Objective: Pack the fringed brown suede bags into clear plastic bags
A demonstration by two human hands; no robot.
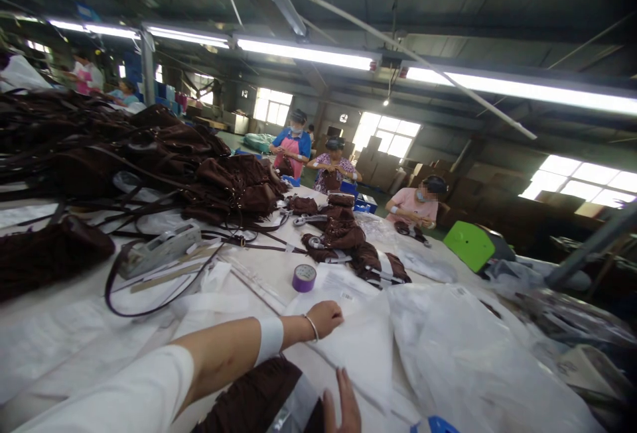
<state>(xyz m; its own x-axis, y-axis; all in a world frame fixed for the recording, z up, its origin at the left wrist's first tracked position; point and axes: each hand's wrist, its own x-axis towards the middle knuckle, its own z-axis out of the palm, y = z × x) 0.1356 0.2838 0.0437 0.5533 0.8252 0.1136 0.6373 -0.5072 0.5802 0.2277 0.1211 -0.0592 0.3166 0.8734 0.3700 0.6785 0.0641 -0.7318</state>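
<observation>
My left hand (pixel 326 319) reaches across the table with its fingers curled down over a thin white sheet (pixel 361 350). What those fingers hold, if anything, is hidden. My right hand (pixel 343 403) shows at the bottom edge with fingers stretched out, beside a dark brown fringed bag (pixel 253 396). A clear or pale band wraps round that bag, which lies partly out of view below my left forearm. Just beyond my left hand stands a roll of purple tape (pixel 304 278).
A big heap of brown bags (pixel 164 161) with straps covers the left. Wrapped brown bags (pixel 381 264) lie ahead. Translucent plastic bags (pixel 462 347) spread at right. A grey metal tool (pixel 166 247), a blue object (pixel 435 425) and a green panel (pixel 468 246) are around. Several people sit or stand across the table.
</observation>
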